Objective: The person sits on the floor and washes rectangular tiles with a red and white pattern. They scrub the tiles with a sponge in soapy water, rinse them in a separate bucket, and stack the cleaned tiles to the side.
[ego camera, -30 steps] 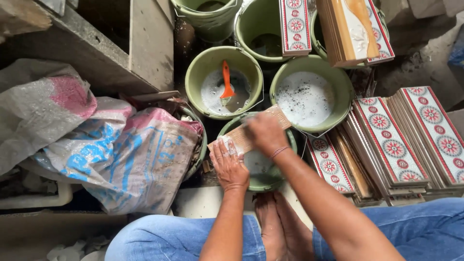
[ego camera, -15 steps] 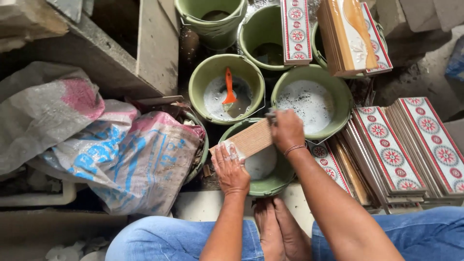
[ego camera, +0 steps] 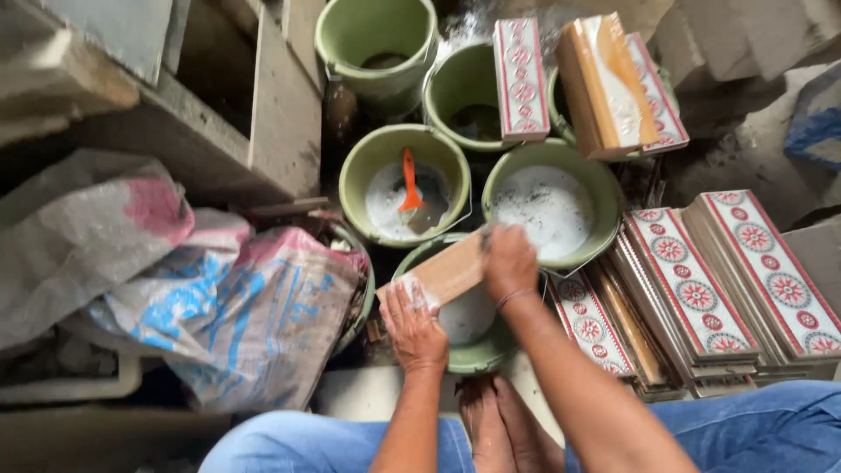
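Terracotta tile back (ego camera: pixel 442 273), lower centre of the frame: left hand (ego camera: pixel 413 326) grips its near end, right hand (ego camera: pixel 510 261) closes on something hidden at the far end, over a green bucket (ego camera: pixel 477 355). Step, apparently: coating the back. Next calls for even coverage. Patterned tiles (ego camera: pixel 701 276) stacked right.

Packages: two soft sacks at 9 o'clock, left of the buckets. Crumpled grey plastic bag (ego camera: pixel 83 236) with pink patch, far left. Woven sack (ego camera: pixel 254 324) just right of it, white with blue and pink print, slumped. No screens or signs.
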